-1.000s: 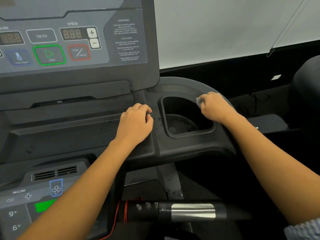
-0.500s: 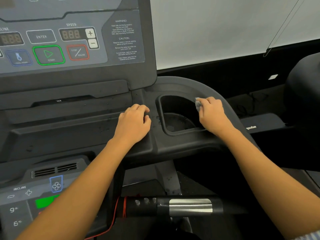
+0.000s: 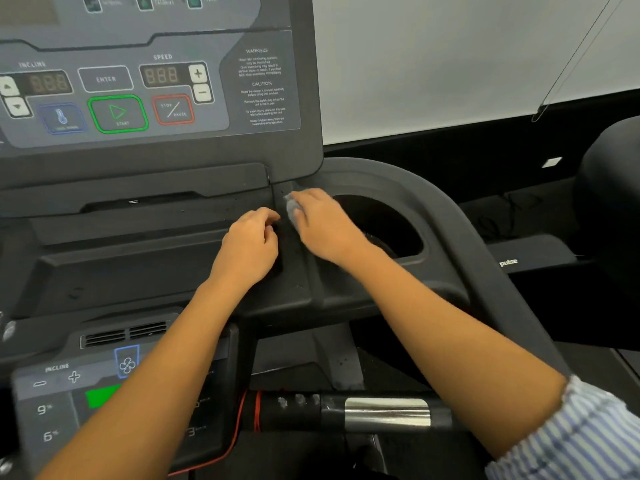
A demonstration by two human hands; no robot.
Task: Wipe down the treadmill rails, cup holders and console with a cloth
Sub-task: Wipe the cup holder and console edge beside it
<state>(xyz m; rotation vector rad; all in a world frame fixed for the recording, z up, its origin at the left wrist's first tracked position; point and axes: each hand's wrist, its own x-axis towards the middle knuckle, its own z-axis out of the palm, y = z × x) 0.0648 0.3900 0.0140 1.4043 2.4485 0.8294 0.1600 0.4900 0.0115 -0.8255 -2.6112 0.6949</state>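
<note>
My right hand (image 3: pixel 325 226) grips a small grey cloth (image 3: pixel 292 209) and presses it on the black plastic ledge just left of the right cup holder (image 3: pixel 391 223). Most of the cloth is hidden under the fingers. My left hand (image 3: pixel 251 245) rests with curled fingers on the ledge below the console (image 3: pixel 149 95), a short gap from the right hand, holding nothing. The console's grey panel with speed, start and stop buttons stands above both hands. The curved right rail (image 3: pixel 460 220) wraps around the cup holder.
A lower panel (image 3: pixel 69 386) with incline and fan buttons sits at the bottom left. Below the hands a black handlebar with a chrome sensor (image 3: pixel 388 412) crosses, with a red cord (image 3: pixel 239 431) beside it. A white wall and dark floor lie to the right.
My right hand has slid left with the cloth, from the cup holder's right rim across to its left edge, close to the left hand. The left hand has stayed in place.
</note>
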